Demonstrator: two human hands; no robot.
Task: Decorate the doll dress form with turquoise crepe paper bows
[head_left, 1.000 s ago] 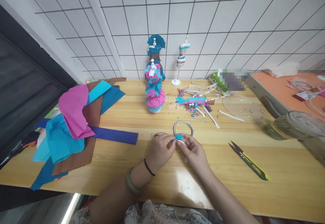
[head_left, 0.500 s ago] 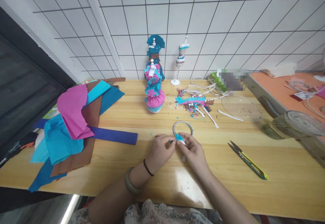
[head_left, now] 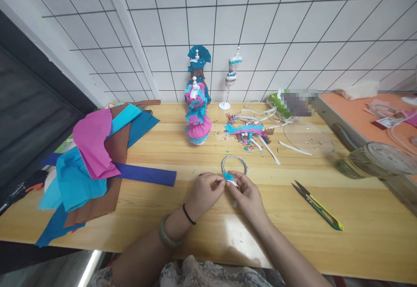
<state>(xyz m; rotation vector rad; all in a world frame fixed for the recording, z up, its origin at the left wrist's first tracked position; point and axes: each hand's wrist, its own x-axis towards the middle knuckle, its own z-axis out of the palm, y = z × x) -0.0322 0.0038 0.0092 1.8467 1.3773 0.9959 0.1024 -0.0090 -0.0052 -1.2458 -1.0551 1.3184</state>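
A small blue crepe paper piece (head_left: 228,176), pleated and spread like a fan, sits between my fingertips above the table. On its left edge, the fingers of my left hand (head_left: 206,192) are closed in a pinch. My right hand (head_left: 250,195) pinches the same piece from the right, together with a white strip (head_left: 232,183) that runs along its lower side; the strip's end hangs below. Just beyond my fingertips a thin ring of tape (head_left: 223,164) lies flat, its near part hidden by the hands and the paper.
Thread snips (head_left: 317,206) lie to the right. Crepe paper sheets (head_left: 94,141) are heaped at left. Two paper-dressed mannequins, one in pink (head_left: 200,127), and a barer one (head_left: 231,72) stand at the back. Paper scraps (head_left: 247,130), a lidded jar (head_left: 361,161) and an orange-topped box (head_left: 358,111) are farther right.
The blue paper has opened from a narrow bunch into a pleated fan shape between my fingers. Both hands stay in almost the same place.
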